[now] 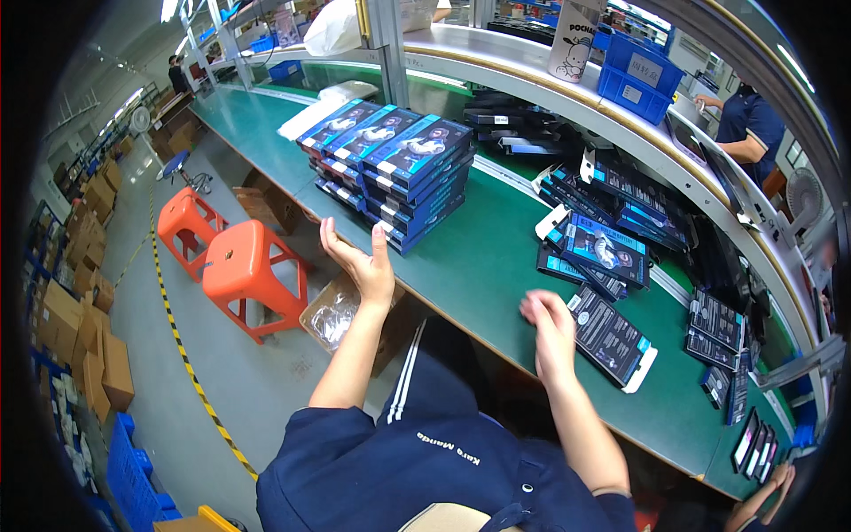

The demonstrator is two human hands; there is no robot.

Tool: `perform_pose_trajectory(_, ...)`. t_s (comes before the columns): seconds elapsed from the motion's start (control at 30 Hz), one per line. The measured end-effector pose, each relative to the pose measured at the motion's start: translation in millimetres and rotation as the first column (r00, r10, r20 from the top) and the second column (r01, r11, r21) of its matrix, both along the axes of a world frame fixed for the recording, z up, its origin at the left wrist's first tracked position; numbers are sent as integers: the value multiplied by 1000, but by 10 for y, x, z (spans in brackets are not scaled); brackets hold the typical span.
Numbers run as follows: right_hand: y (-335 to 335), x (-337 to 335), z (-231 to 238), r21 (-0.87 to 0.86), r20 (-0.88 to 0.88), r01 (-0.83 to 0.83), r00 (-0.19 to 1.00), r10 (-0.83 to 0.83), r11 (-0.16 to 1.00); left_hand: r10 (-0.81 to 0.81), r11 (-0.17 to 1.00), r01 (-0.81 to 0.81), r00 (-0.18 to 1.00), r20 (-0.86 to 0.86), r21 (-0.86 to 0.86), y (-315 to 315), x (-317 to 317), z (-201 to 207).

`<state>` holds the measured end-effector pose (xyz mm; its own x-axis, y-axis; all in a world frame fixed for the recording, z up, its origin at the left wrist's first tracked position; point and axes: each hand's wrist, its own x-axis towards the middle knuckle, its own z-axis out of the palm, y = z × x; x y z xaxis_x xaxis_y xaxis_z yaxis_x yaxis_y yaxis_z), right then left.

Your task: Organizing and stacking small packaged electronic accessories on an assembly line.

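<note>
My left hand (365,270) is raised at the near edge of the green work table (496,284), fingers stretched and thumb apart, holding nothing. Just beyond it rises a neat stack of dark blue flat boxes (417,152) with a picture on their tops. Farther right, my right hand (551,330) hovers over the table with its fingers loosely bent and slightly blurred; nothing shows in it. Beside that hand lies a flat box (612,337), printed back up, with a white end flap open. Behind it, similar boxes (606,250) overlap in a loose pile, some with flaps open.
Orange stools (253,270) and a carton of clear plastic bags (331,317) stand left of the table. A shelf (532,66) with a blue bin (640,78) runs along the back. At the lower right, another person's hands (769,496) are near several small dark-framed pieces (753,448).
</note>
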<state>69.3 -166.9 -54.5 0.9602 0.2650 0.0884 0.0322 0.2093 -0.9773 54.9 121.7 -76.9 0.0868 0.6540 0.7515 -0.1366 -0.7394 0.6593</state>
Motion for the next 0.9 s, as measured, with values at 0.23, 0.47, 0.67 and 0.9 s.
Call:
perform_pose_trajectory(0.23, 1597, 1545, -248, 103, -100, 147, 985, -137, 984, -171, 884, 210, 977, 128, -419, 28, 450, 141)
perform_pose_trajectory(0.47, 2288, 2145, -254, 224, 154, 54, 984, -90, 973, -147, 857, 145, 989, 35, -495, 60, 670, 165)
perform_pose_trajectory(0.67, 2341, 1990, -139, -29, 241, 205, 951, -192, 978, -154, 866, 169, 985, 71, -470, 125, 714, 168)
perform_pose_trajectory(0.9, 2188, 2853, -62, 310, -217, -240, 924, 315, 920, -210, 854, 239, 971, 114, -462, 161, 775, 133)
